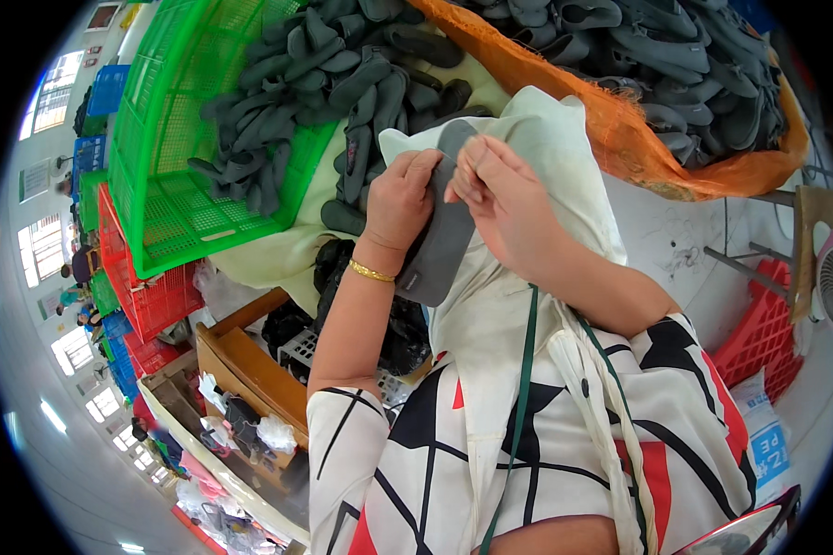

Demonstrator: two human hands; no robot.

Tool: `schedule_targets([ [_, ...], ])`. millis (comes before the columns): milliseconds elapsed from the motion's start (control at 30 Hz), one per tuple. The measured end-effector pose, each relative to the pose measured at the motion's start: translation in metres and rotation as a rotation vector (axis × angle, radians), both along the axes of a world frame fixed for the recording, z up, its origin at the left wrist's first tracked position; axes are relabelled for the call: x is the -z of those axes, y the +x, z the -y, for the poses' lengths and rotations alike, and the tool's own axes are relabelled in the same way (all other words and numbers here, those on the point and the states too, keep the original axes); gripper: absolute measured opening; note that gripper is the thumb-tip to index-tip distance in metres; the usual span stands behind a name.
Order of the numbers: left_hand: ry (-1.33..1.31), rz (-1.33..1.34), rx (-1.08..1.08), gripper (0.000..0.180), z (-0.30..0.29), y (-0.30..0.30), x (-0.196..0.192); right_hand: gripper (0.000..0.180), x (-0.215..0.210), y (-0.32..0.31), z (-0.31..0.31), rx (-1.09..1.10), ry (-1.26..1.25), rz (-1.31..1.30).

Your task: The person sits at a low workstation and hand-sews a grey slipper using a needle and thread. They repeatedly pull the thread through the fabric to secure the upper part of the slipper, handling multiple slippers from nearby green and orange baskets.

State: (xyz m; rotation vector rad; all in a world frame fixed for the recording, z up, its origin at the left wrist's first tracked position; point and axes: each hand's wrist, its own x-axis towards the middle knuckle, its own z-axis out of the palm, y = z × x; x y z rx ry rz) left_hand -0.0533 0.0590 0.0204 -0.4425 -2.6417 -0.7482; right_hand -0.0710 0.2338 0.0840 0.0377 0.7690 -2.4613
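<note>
A dark grey slip-on shoe (pixel 446 245) is in my left hand (pixel 401 205), its flat sole turned toward me and its length running down past my wrist. The left fingers are closed round its side near the upper end. My right hand (pixel 507 205) is at the opposite edge, fingers pinched together close to the sole. Whatever lies in that pinch is too small to make out. Beneath the shoe, a pale cloth (pixel 555 139) covers my lap. Beyond my hands, a heap of similar grey shoes (pixel 370 92) spreads over pale fabric.
At the left, a tilted green crate (pixel 153 120) opens toward the heap. An orange sack (pixel 611 125) full of grey shoes stands at the far right. Lower left are a red crate (pixel 153 301) and a wooden drawer unit (pixel 259 370). A fan (pixel 831 277) is at the right edge.
</note>
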Motion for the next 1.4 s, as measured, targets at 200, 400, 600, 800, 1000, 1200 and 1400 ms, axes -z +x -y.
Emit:
schedule_targets([
  [200, 0.272, 0.414, 0.050, 0.035, -0.046, 0.041, 0.029, 0.025, 0.047, 0.024, -0.056, -0.035, 0.227, -0.106],
  [400, 0.291, 0.735, 0.057, 0.037, -0.051, 0.041, 0.029, 0.012, 0.072, -0.004, -0.092, 0.333, 1.010, -0.798],
  [600, 0.563, 0.778, -0.161, 0.019, -0.047, 0.036, 0.022, 0.010, 0.048, -0.020, -0.102, 0.435, 1.221, -1.323],
  [800, 0.650, 1.226, -0.243, 0.038, -0.081, 0.023, 0.013, 0.021, 0.043, -0.014, -0.091, 0.540, 1.113, -1.693],
  [1000, 0.571, 1.261, -0.228, 0.023, -0.076, 0.029, 0.019, 0.019, 0.038, -0.043, -0.180, 0.366, 1.685, -1.673],
  [1200, 0.524, 1.148, -0.183, 0.020, -0.075, 0.033, 0.027, 0.009, 0.072, -0.030, -0.251, 0.188, 2.106, -1.197],
  [1400, 0.580, 1.123, -0.219, 0.019, -0.071, 0.041, 0.029, 0.013, 0.090, -0.012, -0.304, -0.458, 2.208, -0.752],
])
